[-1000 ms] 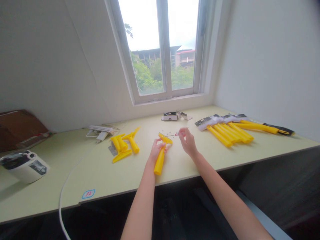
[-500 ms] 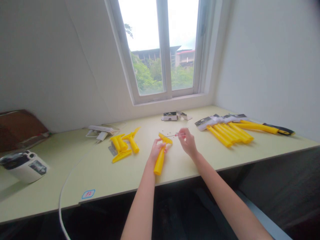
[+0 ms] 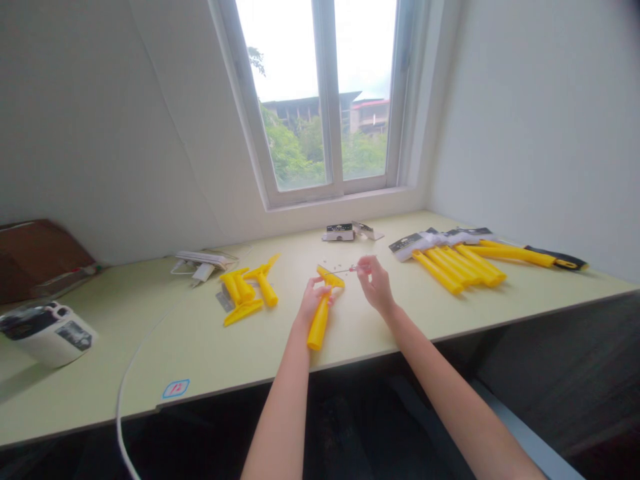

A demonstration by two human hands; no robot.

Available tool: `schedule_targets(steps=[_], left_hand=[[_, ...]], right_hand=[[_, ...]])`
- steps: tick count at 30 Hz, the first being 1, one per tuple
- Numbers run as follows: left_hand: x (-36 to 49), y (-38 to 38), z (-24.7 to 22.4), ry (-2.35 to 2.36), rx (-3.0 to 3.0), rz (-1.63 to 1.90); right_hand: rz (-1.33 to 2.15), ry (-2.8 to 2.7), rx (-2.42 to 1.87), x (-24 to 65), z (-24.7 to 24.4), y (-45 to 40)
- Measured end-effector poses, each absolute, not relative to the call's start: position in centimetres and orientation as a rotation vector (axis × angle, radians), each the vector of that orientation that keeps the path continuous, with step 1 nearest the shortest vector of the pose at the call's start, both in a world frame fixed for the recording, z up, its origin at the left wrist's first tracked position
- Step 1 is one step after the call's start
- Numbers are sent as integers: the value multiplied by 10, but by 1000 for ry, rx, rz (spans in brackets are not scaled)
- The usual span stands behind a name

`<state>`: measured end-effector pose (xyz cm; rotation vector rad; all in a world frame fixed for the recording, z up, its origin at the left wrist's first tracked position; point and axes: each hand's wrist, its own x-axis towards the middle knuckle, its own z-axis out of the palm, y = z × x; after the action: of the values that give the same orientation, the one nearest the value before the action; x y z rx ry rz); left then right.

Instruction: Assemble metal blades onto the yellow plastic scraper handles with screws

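Near the table's front edge, my left hand (image 3: 316, 299) is closed around a yellow scraper (image 3: 319, 323), just below its wide head. The scraper's hollow handle end points toward me. My right hand (image 3: 373, 280) pinches the handle of a thin screwdriver (image 3: 343, 271). Its shaft runs leftward, and the tip meets the scraper's head; the exact contact point is too small to tell. Several tiny metal pieces (image 3: 339, 266) lie on the table just behind the head.
Yellow scraper parts (image 3: 244, 290) lie to the left, near a power strip (image 3: 203, 265) and a white cable (image 3: 131, 363). A mug (image 3: 55, 337) stands far left. Small boxes (image 3: 340, 233) sit at the back. Packaged yellow handles (image 3: 457, 267) and a black-and-yellow tool (image 3: 533, 257) lie right.
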<state>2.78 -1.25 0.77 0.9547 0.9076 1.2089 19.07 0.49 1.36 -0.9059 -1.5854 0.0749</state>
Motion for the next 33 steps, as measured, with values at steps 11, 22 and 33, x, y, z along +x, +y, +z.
schedule_targets(steps=[11, 22, 33], left_hand=[[28, -11, 6, 917, 945, 1216], [29, -12, 8, 938, 912, 1226], [27, -9, 4, 944, 916, 1220]], right_hand=[[89, -1591, -952, 191, 12, 6], [81, -1559, -926, 191, 11, 5], [88, -1615, -907, 190, 12, 5]])
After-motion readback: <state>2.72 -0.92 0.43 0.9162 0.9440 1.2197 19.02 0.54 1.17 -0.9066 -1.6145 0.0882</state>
